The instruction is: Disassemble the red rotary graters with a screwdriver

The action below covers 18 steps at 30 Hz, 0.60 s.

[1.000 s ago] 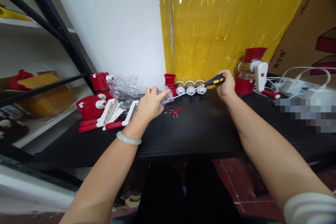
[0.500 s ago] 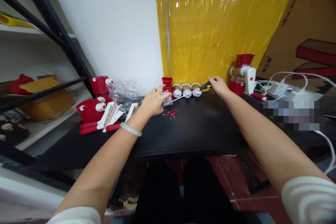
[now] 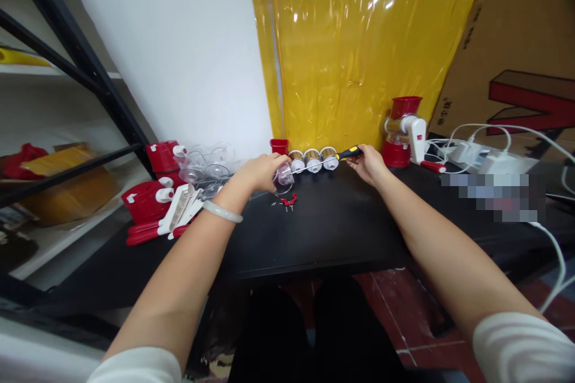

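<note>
Yellow sheet point(image 3: 359, 42) and white wall point(image 3: 171, 42) at back, cardboard box point(image 3: 516, 60) right, black rack point(image 3: 81, 66) left. Black table point(image 3: 341, 233) carries everything.

Left hand point(image 3: 258, 170) is curled round a clear part point(image 3: 284, 173), pinching it just above the table, mid-width, near the back edge. Right hand point(image 3: 368, 163) is closed on the screwdriver point(image 3: 348, 154) handle. The shaft runs left with the tip at the clear part; contact is too small to confirm.

Step in hand, as I read it: driving a screw into the clear part. To do it well:
- brace the part against the table
- line the shaft up with the screw
- push along the axis while turning
- keep the left fingers out of the tip's path
- avoid sweeping the small bits lying just in front

Counts:
- Grinder point(image 3: 402, 131), assembled: one, right of the right hand.
- Red housings point(image 3: 144, 200), far left: at least two, maybe three, overlapped.
- White cranks point(image 3: 179, 209): piled, two or three, cannot tell.
- Clear cups point(image 3: 211, 158): several, overlapping, no firm count.
- Drums point(image 3: 313, 160): three in a row at the sheet's foot, between the hands.
- Screwdriver: one.
- Clear part in hand: one.
- Red clip point(image 3: 288, 199): one, just in front of the left hand.
- Screws point(image 3: 281, 206): a few loose beside the clip, too small to count.
</note>
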Tool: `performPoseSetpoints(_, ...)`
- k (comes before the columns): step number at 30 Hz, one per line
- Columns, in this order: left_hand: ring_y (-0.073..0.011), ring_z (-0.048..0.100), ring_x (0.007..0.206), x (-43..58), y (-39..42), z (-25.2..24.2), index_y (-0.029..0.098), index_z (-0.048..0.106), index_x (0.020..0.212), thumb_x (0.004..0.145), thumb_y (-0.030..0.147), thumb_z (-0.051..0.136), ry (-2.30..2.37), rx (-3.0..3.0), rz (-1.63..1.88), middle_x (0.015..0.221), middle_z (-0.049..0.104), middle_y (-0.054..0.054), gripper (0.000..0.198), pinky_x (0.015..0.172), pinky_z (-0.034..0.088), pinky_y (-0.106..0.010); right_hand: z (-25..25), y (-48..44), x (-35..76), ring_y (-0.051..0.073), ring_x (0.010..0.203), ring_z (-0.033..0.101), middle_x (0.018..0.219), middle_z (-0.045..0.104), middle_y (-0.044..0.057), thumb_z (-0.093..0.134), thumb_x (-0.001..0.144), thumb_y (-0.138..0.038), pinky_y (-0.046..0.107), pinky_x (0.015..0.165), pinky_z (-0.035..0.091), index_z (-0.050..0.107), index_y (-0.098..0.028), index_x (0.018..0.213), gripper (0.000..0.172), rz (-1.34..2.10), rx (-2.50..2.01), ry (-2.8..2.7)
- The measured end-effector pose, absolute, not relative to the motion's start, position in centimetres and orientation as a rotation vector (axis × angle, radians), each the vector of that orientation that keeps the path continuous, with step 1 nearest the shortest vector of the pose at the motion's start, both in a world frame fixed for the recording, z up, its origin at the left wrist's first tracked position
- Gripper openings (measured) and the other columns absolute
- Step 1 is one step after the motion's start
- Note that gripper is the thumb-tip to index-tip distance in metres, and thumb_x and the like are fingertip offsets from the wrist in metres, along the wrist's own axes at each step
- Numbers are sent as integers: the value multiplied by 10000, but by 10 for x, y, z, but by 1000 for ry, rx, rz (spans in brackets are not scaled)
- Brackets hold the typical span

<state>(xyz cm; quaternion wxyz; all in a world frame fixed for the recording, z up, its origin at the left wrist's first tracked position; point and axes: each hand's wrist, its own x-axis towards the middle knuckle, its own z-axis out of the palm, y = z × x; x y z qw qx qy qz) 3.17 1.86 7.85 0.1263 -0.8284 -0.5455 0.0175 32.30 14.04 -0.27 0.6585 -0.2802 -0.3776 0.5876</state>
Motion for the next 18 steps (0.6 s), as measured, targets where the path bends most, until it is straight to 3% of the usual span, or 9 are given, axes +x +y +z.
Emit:
performPoseSetpoints(4, -261, 599, 1076, 28, 24, 78, 261, 435, 1375, 597, 217, 751, -1670, -2461, 3, 1278, 536, -90, 841, 866, 480, -331, -4, 136, 324, 141, 705, 615, 742, 602, -7, 547, 726, -173, 266, 618, 519, 558, -226, 869, 153, 1343, -610, -840)
performPoseSetpoints(7, -260, 599, 1077, 23, 23, 72, 275, 465, 1342, 594, 190, 737, -1663, -2482, -119, 1249, 526, -78, 801, 879, 487, -334, -3, 132, 322, 164, 745, 638, 748, 619, 3, 542, 770, -247, 290, 619, 534, 559, -231, 888, 120, 1356, -571, -862)
performPoseSetpoints(10, -270, 578, 1110, 18, 20, 62, 287, 480, 1331, 644, 215, 736, -1607, -2464, -281, 1238, 542, -71, 737, 925, 480, -365, -3, 133, 323, 148, 597, 604, 674, 580, -19, 540, 851, -431, 277, 534, 508, 534, -235, 861, 196, 1215, -642, -971)
performPoseSetpoints(13, -282, 560, 1120, 13, 19, 51, 306, 483, 1347, 749, 358, 731, -1567, -2428, -389, 1248, 567, -72, 650, 952, 464, -413, -4, 135, 324, 97, 422, 468, 549, 494, -51, 626, 816, -546, 206, 405, 365, 506, -226, 777, 345, 963, -784, -1163)
performPoseSetpoints(15, -287, 554, 1103, 11, 21, 46, 309, 489, 1361, 785, 479, 712, -1549, -2405, -431, 1231, 584, -77, 640, 956, 454, -430, -4, 134, 324, 75, 383, 402, 519, 450, -73, 710, 761, -498, 191, 381, 304, 493, -227, 763, 347, 913, -783, -1216)
performPoseSetpoints(18, -278, 539, 1083, 11, 23, 42, 333, 475, 1405, 802, 550, 688, -1511, -2395, -468, 1206, 596, -72, 675, 968, 435, -424, -2, 128, 323, 88, 429, 465, 595, 501, -67, 702, 733, -351, 211, 425, 386, 480, -240, 807, 259, 1094, -639, -1095)
